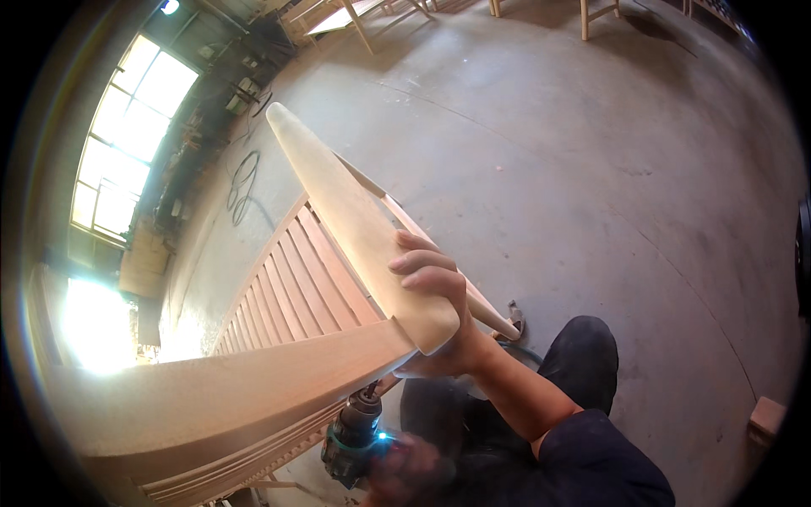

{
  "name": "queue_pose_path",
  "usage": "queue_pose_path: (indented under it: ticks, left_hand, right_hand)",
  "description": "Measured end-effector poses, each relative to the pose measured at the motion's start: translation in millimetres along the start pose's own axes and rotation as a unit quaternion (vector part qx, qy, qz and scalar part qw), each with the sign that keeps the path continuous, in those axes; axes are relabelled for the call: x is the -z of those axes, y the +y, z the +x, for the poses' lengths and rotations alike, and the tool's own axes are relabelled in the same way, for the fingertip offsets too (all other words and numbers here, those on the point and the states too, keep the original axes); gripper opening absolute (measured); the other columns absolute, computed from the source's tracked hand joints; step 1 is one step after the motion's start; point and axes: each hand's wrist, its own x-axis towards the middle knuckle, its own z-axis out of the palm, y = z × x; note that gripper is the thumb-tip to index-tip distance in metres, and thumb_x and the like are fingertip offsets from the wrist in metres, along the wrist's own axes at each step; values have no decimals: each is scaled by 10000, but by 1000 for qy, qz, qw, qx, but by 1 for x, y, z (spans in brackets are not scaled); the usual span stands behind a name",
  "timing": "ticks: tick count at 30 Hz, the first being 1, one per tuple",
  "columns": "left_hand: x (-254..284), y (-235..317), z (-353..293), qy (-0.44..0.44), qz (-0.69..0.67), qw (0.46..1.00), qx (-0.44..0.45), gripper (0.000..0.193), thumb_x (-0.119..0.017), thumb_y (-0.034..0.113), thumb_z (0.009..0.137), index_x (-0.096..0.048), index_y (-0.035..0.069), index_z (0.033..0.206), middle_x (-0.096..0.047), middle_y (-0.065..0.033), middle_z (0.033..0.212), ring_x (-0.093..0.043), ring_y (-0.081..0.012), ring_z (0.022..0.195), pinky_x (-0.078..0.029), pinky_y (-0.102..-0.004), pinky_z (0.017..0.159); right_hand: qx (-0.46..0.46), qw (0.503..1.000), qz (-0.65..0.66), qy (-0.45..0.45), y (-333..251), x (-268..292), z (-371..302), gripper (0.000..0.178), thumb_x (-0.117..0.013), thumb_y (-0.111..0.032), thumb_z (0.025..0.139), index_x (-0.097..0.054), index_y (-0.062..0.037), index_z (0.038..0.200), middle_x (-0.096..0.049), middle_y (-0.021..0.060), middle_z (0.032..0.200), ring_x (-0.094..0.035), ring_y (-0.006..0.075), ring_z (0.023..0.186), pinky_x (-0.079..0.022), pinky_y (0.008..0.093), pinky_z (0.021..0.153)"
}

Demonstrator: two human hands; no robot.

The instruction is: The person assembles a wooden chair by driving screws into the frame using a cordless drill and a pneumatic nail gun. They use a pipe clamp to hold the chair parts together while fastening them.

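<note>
My right hand is closed over the near end of a pale, smooth wooden armrest, fingers wrapped across its top; the thumb is mostly hidden below. The armrest meets a reddish wooden rail of a slatted piece of furniture, probably a bench. Beneath that joint, my left hand, blurred, is closed on a dark green and black cordless drill. The drill's lamp is lit, and its chuck points up at the wood's underside. Whether the bit touches the wood is hidden.
Slats fan out left of the armrest. A coiled black hose or cable lies on the concrete floor. Wooden furniture frames stand at the back. Bright windows line the left wall, and a wood block sits at far right.
</note>
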Motion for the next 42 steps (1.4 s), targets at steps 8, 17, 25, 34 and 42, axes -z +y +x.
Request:
queue_pose_path:
  ticks: [8,17,25,34,42]
  left_hand:
    - [-5,-31,-8,-13,-57,998,-17,141,-596,216,968,-558,94,907,-497,-37,714,-520,-210,681,-448,-377,728]
    - [13,-30,7,-31,-37,998,-51,222,-614,258,910,-559,46,945,-540,-71,647,-591,-265,625,-509,-436,724]
    - [1,-31,5,-10,-65,997,-46,210,-611,253,898,-561,51,924,-559,-84,651,-591,-269,623,-509,-439,713]
    - [3,5,9,22,43,999,0,265,-658,268,903,-600,35,1015,-566,-79,661,-588,-244,628,-506,-407,697]
    - [40,-11,24,-74,35,996,-33,379,-714,297,899,-613,19,1136,-575,-70,663,-600,-239,624,-504,-403,704]
  right_hand:
    - [-9,1000,5,-10,0,1,-1,833,-938,-175,619,-427,-102,1273,-525,175,1308,-405,427,1386,-282,579,1182]
    - [-4,1000,6,10,0,0,0,792,-941,-200,633,-443,-94,1239,-539,179,1281,-426,418,1371,-288,583,1181]
    - [-13,1000,-4,8,0,0,-5,791,-939,-265,645,-449,-95,1244,-537,178,1289,-419,425,1377,-297,570,1180]
    - [12,1000,-18,-5,3,2,-4,810,-928,-291,668,-438,-76,1276,-530,192,1296,-441,406,1354,-277,580,1190]
    - [17,1000,-20,-5,10,5,-2,855,-937,-286,642,-422,-74,1291,-519,194,1302,-441,399,1348,-253,580,1203]
